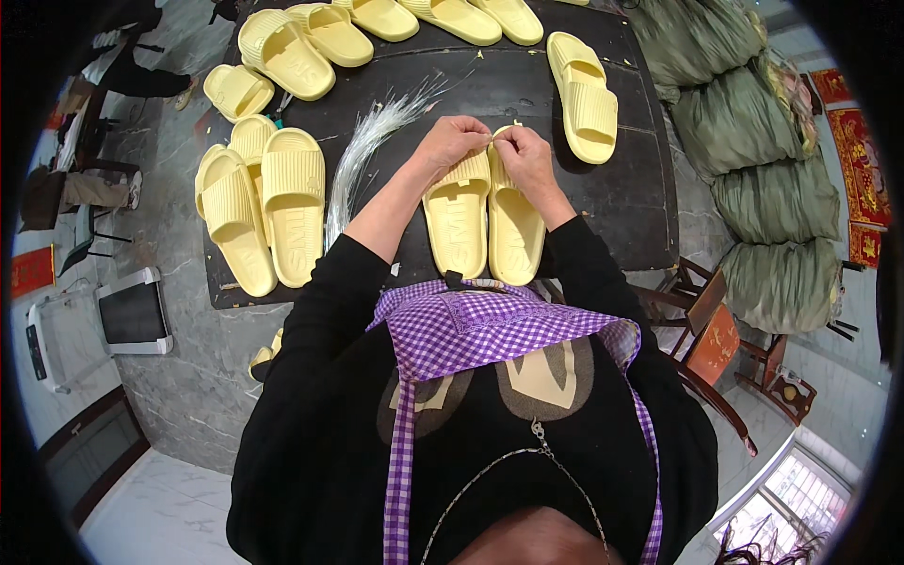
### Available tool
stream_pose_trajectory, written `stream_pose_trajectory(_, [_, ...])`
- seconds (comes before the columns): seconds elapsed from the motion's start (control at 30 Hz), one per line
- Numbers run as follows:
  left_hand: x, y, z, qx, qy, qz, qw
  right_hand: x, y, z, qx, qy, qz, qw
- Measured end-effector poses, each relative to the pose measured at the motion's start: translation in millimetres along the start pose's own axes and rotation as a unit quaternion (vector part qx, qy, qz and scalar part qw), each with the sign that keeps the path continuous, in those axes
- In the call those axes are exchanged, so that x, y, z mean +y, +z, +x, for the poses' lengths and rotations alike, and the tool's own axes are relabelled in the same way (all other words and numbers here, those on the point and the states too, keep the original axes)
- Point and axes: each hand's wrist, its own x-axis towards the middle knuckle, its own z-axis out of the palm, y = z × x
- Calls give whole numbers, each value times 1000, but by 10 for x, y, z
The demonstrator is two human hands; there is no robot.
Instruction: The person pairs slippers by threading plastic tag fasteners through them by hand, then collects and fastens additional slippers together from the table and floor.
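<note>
Across the black table [508, 85] I see a yellow slipper pair [460, 231] side by side, toes away, presumably so both straps sit within reach; clear strands [377, 132] lie leftward, likely handy. The left hand [454, 143] and right hand [525, 155] pinch closed over the toe ends, gripping what I can't tell.

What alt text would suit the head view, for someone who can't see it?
A person's left hand and right hand meet at the far ends of two yellow slides on a black table. Pale strands lie to the left; other slides surround them.
</note>
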Motion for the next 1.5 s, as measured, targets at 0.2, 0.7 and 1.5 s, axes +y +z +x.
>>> stream_pose_trajectory(0.2, [12,-5,-14,-2,0,-1,1000,-16,-4,0,-2,14,4,1000])
stream_pose_trajectory(0.7, [26,-36,-20,-33,-28,-19,999,-19,-11,-2,-10,-31,-24,999])
stream_pose_trajectory(1.5, [-39,-350,-1017,164,121,450,870,243,-775,-852,-33,111,-57,992])
